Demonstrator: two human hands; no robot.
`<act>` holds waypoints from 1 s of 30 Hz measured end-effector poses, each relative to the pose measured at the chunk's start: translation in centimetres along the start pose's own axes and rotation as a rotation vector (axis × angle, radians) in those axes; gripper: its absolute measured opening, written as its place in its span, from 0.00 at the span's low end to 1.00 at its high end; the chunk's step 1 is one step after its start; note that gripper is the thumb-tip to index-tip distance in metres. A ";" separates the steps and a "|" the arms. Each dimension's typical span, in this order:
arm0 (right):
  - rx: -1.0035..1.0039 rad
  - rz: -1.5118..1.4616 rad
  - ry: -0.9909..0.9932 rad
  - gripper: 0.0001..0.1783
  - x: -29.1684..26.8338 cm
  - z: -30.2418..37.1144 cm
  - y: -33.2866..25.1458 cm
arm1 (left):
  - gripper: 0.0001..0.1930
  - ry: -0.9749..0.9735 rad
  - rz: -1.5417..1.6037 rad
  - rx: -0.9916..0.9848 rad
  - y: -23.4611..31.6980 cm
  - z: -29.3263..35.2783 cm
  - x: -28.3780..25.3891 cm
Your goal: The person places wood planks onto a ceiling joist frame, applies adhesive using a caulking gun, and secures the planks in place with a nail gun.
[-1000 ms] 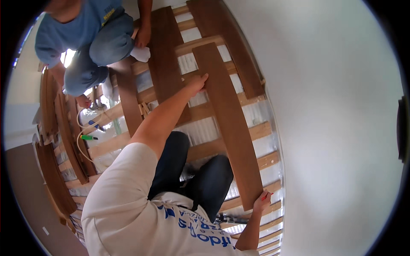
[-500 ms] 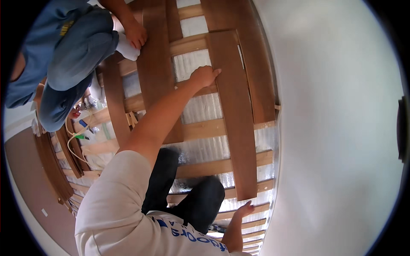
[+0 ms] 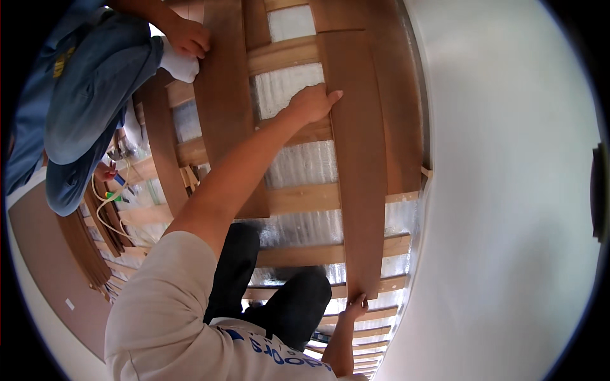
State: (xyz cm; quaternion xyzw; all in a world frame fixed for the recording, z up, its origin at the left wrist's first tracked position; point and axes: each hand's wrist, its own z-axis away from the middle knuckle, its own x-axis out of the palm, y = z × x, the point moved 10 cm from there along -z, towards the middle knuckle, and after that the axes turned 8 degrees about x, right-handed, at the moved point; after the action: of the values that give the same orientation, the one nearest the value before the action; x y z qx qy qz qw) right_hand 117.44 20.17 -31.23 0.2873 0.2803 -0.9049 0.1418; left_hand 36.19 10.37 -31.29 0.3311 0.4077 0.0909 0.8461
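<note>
A long brown floorboard (image 3: 359,165) lies across pale wooden battens beside the wall, its right edge against another brown board (image 3: 400,127). My left hand (image 3: 314,105) is closed on its left edge towards the far end, thumb on top; the fingers' undersides are hidden. At the near end, my right hand (image 3: 356,308) pinches the board's end edge. Silvery foil sheeting (image 3: 302,162) shows between the battens (image 3: 305,198). Left of my left forearm, another wide brown board (image 3: 222,95) lies across the battens.
A co-worker in jeans (image 3: 95,89) crouches at the far left, one hand (image 3: 189,39) by a board's edge. A pale cord (image 3: 105,213) and a blue-handled tool (image 3: 121,181) lie near them. Stacked boards (image 3: 82,254) are at the left; a white wall (image 3: 495,178) borders the right.
My right hand has moved up from below the floorboard and now grips its near end. The gap between this floorboard and the board at its right no longer shows. The view has shifted slightly.
</note>
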 end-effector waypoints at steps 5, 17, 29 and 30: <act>0.046 -0.039 0.037 0.29 0.2 0.1 0.2 | 0.35 -0.039 0.007 -0.026 -0.1 -0.2 -0.3; -0.027 -0.073 0.059 0.35 0.4 -0.7 -0.1 | 0.33 0.004 0.080 -0.034 -0.5 -0.3 0.1; -1.012 0.539 -0.049 0.31 10.8 13.5 -17.5 | 0.27 0.312 -0.341 0.272 1.7 2.5 -2.8; -1.192 0.596 -0.200 0.30 14.8 16.1 -19.0 | 0.21 0.314 -0.278 0.432 2.8 4.0 -2.2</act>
State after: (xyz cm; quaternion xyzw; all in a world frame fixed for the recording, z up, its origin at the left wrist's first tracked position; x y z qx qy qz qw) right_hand 90.68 24.48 -21.08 0.1399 0.6260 -0.5399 0.5451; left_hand 38.07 9.62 -26.34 0.4262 0.5849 -0.0648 0.6870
